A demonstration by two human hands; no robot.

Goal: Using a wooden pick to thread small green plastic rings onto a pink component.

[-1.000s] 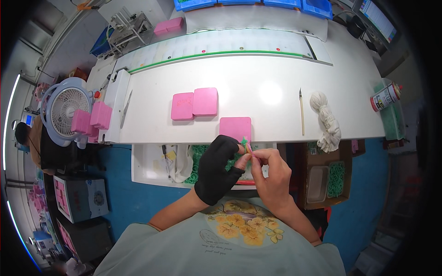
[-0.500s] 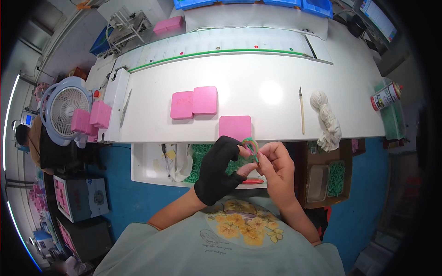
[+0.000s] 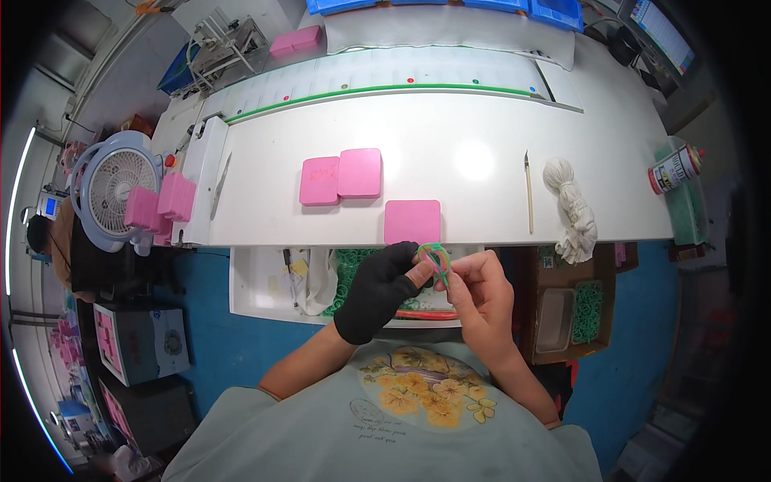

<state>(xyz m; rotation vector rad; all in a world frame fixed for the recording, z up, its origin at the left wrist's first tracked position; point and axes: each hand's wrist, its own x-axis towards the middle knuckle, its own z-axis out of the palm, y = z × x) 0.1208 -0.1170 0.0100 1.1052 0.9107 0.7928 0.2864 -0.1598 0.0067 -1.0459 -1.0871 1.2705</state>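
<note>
My left hand (image 3: 371, 296), in a black glove with bare fingertips, pinches the left side of a small green ring-shaped piece (image 3: 444, 260) with some pink on it. Bare, my right hand (image 3: 487, 299) grips the same piece from the right between thumb and fingers. Both hands hold it above an open white drawer (image 3: 247, 299), just off the table's front edge. Right behind the piece, a pink block (image 3: 413, 221) lies flat on the white table (image 3: 474, 201). Green rings (image 3: 350, 277) fill part of the drawer, and a red tool handle (image 3: 430, 316) lies along its front, partly hidden by my hands.
Two pink blocks (image 3: 360, 172) sit side by side farther back. To the right lie a thin brush (image 3: 529, 193) and a bundle of white cord (image 3: 572, 207). A fan (image 3: 120, 193) stands left; a spray can (image 3: 676, 169) is far right. A conveyor (image 3: 377, 72) crosses the back.
The ring-shaped piece has turned in my fingers and shows more of its opening. My left thumb has moved up onto it. Coloured dots on the conveyor have shifted left.
</note>
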